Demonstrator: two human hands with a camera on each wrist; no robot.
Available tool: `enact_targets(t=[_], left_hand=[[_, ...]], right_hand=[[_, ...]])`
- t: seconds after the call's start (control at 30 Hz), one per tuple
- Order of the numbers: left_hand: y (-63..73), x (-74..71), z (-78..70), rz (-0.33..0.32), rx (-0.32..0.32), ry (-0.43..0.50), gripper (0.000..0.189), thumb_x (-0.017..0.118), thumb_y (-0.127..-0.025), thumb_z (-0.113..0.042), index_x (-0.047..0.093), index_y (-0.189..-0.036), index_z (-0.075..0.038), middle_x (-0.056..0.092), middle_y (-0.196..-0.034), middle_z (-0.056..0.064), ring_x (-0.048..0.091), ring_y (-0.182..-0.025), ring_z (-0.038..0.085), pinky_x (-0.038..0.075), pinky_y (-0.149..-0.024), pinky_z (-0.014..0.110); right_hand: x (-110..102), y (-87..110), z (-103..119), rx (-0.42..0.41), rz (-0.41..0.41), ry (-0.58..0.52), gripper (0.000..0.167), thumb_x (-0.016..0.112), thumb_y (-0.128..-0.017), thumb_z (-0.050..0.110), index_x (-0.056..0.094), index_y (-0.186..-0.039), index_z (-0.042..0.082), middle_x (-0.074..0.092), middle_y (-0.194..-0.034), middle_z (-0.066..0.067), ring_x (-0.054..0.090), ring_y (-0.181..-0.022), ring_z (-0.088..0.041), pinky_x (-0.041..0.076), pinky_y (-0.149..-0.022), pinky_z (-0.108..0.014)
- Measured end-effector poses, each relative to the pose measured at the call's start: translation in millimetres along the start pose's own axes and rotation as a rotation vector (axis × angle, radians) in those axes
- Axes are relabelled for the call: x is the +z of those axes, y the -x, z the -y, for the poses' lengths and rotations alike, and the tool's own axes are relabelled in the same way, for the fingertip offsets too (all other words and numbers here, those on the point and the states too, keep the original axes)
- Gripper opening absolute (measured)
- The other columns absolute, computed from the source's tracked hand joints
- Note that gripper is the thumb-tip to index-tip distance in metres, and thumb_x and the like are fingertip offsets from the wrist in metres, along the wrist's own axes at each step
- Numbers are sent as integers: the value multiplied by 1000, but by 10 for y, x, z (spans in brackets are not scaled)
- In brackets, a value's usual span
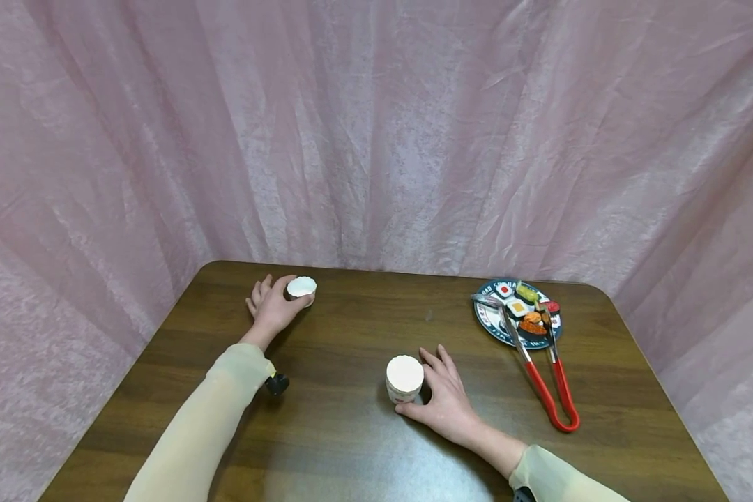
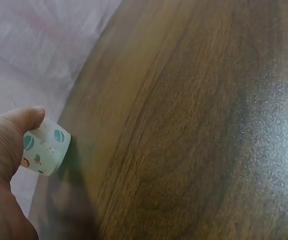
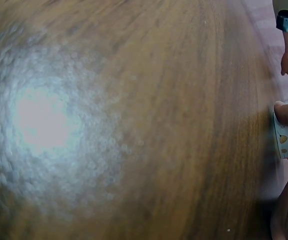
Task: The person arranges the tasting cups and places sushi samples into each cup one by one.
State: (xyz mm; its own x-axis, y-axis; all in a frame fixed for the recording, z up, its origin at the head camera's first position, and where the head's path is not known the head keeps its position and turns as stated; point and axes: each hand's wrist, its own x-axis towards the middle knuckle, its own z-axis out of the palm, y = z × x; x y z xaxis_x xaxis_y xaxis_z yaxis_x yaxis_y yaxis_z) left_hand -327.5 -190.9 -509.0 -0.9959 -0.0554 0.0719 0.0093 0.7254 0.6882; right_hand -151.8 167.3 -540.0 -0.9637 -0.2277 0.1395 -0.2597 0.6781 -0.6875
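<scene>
Toward the table's far left, my left hand (image 1: 272,307) holds a small paper baking cup (image 1: 302,285) between thumb and forefinger. The cup has a wavy white rim; teal and orange prints show on its side in the left wrist view, where it stands at the left edge (image 2: 46,145). Near the middle front, my right hand (image 1: 447,406) has thumb and forefinger around another paper baking cup (image 1: 404,376), white at the top with a scalloped rim and a printed side. Its other fingers stretch forward. In the right wrist view the thumb covers part of this cup (image 3: 283,135).
At the back right, a round blue-and-white plate (image 1: 486,322) bears several sushi pieces (image 1: 532,328). Tongs with red handles (image 1: 542,394) lie across it, their handles reaching over the table toward the front. A pink curtain (image 1: 376,139) hangs behind the brown wooden table (image 1: 351,328).
</scene>
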Motion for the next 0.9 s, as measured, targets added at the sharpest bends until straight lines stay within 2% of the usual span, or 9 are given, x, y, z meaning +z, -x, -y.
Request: enact_targets(t=[0.37,0.53,0.9], left_hand=[[-28,6,12,12,-16,-16,77,72,-93,-48,43,-156,-15,10,-165,28,-7,-150,51,-11,-113,71],[-30,-11,11,19,-16,-12,77,72,-94,-47,42,-157,-15,10,-165,29,-7,-150,52,-10,-113,71],[-11,-57,27,55,-23,-34,97,72,-92,-51,18,-165,-16,4,-166,29,-10,-150,51,-11,-115,69]], right_hand=[[16,13,10,-27,-38,4,68,90,-72,49,68,-129,19,43,-156,-18,13,-153,-43,16,-114,-72],[0,19,28,-4,-10,0,69,89,-73,50,67,-132,21,40,-159,-15,10,-154,-39,13,-116,-69],[-18,13,38,15,17,4,70,88,-74,51,66,-133,22,38,-161,-13,7,-155,-37,11,-118,-67]])
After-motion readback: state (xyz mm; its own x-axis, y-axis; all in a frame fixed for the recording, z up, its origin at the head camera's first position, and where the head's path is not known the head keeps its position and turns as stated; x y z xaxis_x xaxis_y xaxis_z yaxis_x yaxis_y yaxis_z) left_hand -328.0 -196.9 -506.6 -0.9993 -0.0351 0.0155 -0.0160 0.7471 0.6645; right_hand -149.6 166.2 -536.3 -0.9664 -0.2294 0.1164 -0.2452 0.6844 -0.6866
